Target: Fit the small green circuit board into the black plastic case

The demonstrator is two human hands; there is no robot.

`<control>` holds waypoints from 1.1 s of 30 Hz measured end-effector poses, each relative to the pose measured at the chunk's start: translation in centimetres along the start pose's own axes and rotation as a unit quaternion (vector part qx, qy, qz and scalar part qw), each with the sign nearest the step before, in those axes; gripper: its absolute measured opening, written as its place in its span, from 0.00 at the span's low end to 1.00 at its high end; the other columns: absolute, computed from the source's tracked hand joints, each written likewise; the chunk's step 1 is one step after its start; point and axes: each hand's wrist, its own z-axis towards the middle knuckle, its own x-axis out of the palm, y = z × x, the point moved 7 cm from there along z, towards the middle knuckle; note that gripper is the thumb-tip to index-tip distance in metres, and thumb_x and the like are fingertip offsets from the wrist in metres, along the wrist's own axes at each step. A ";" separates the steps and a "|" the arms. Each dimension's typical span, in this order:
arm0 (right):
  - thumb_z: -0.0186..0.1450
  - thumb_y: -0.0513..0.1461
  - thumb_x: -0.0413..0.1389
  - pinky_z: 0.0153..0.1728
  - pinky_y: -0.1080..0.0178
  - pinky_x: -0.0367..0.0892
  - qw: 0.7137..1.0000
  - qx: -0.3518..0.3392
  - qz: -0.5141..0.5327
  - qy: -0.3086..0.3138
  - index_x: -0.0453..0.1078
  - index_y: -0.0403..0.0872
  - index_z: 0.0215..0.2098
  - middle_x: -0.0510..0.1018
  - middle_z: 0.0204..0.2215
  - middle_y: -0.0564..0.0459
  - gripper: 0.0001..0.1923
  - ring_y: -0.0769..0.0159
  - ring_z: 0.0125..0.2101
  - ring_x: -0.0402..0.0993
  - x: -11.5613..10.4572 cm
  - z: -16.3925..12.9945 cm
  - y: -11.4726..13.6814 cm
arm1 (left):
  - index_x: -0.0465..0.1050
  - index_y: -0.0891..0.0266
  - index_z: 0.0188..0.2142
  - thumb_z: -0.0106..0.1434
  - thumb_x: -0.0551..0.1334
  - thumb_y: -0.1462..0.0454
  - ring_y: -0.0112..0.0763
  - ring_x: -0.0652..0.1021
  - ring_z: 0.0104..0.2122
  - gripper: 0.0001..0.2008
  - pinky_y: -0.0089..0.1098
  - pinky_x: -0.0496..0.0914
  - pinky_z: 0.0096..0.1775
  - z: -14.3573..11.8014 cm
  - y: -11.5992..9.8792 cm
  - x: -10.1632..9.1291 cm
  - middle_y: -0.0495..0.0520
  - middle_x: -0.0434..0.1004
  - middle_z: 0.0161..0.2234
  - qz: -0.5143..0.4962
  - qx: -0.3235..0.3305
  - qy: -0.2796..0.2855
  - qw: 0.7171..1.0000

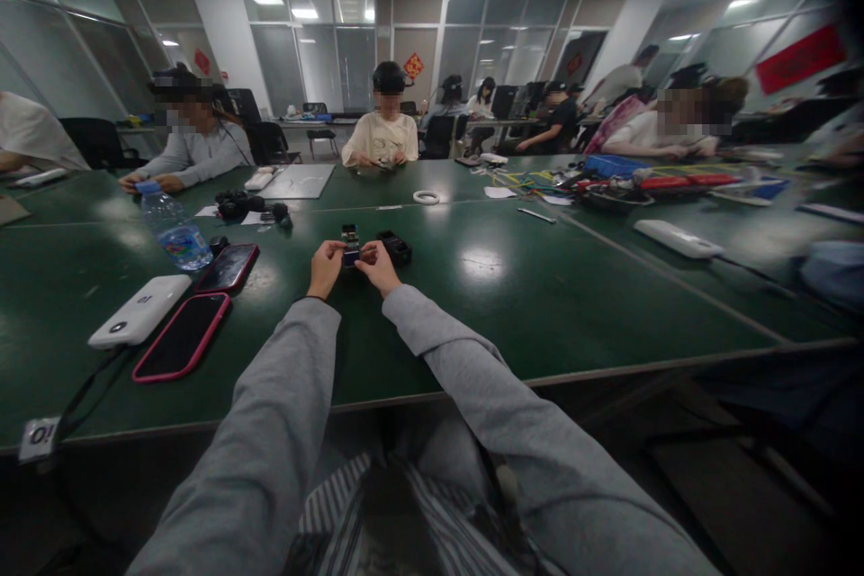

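Observation:
Just above the green table [526, 306], a small dark block with a bluish face [351, 258] sits between my two hands. My left hand [328, 268] pinches it from the left, fingers closed at its edge. From the other side my right hand [379, 266] grips it with thumb and fingertips. Right behind the block lies another small dark piece [349, 232]; whether the two are joined I cannot tell. A black boxy device [395, 247] rests beside my right fingers, partly hidden by them. The block's exact kind is too small to make out.
To my left are a white power bank [139, 312] with a cable, two phones [182, 337] in red and pink cases, and a water bottle [174, 229]. A tape roll [426, 197] lies ahead. Cables and tools [627, 184] spread right, near another white power bank [677, 238]. Several people sit around.

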 end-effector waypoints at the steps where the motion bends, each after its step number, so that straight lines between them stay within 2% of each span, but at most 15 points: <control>1: 0.51 0.34 0.56 0.38 0.64 0.65 1.000 -0.003 -0.004 -0.002 0.58 0.48 0.38 0.66 0.28 0.60 0.17 0.71 0.30 0.66 0.0 0.0 -0.1 | 0.72 0.63 0.37 0.57 0.55 0.66 0.30 0.78 0.34 0.10 0.30 0.70 0.40 0.0 0.0 0.0 0.54 0.78 0.35 0.000 -0.003 0.001 1.000; 7: 0.51 0.35 0.57 0.35 0.66 0.63 0.999 -0.019 -0.033 -0.010 0.56 0.48 0.33 0.64 0.27 0.61 0.14 0.71 0.28 0.64 -0.1 0.0 -0.1 | 0.73 0.62 0.33 0.55 0.54 0.68 0.30 0.77 0.36 0.10 0.31 0.69 0.42 0.1 0.1 -0.2 0.53 0.78 0.34 0.038 0.009 -0.015 0.999; 15: 0.49 0.32 0.56 0.34 0.66 0.62 0.993 -0.045 -0.101 0.031 0.56 0.48 0.30 0.65 0.27 0.61 0.13 0.70 0.29 0.64 0.4 -0.6 0.8 | 0.72 0.61 0.27 0.54 0.53 0.68 0.30 0.75 0.32 0.09 0.30 0.67 0.40 0.2 0.4 -1.1 0.50 0.76 0.29 0.085 -0.005 -0.046 0.995; 21: 0.50 0.30 0.54 0.34 0.65 0.62 0.981 -0.062 -0.177 0.039 0.57 0.48 0.31 0.66 0.27 0.59 0.13 0.69 0.29 0.64 0.7 -0.6 0.6 | 0.71 0.60 0.27 0.54 0.52 0.68 0.30 0.74 0.32 0.10 0.30 0.66 0.40 0.1 0.2 -1.4 0.50 0.76 0.29 0.097 -0.010 -0.056 0.994; 33: 0.51 0.29 0.54 0.38 0.60 0.65 0.970 -0.086 -0.224 0.035 0.58 0.47 0.32 0.66 0.29 0.57 0.14 0.66 0.31 0.65 1.0 -0.2 0.0 | 0.70 0.60 0.25 0.53 0.51 0.68 0.31 0.74 0.32 0.09 0.31 0.65 0.39 0.0 0.5 -1.6 0.49 0.74 0.26 0.101 -0.020 -0.063 0.993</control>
